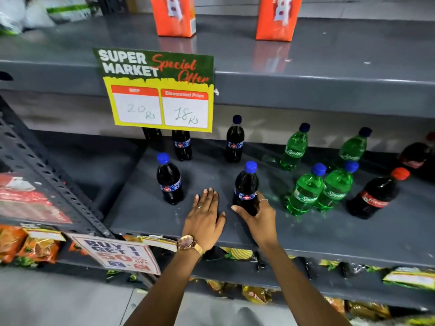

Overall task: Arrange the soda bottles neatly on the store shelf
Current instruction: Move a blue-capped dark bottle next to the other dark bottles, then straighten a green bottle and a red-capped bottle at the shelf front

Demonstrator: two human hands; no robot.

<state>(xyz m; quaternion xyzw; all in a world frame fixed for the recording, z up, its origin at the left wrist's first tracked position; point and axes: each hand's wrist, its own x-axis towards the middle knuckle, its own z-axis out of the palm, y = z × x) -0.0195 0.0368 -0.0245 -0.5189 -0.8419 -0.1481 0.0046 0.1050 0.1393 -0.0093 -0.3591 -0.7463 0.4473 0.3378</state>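
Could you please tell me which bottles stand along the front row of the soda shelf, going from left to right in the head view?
Dark cola bottle → dark cola bottle held by the right hand → two green Sprite bottles → red-capped Coca-Cola bottle.

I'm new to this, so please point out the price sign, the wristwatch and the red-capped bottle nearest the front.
Price sign (158, 90): head view, its middle.
Wristwatch (186, 242): head view, dial.
Red-capped bottle (376, 198): head view, label.

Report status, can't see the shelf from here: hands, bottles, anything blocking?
Right hand gripping dark blue-capped plastic cola bottle. Left hand flat on grey metal shelf, empty. Green Sprite bottles bunched right. Path clear.
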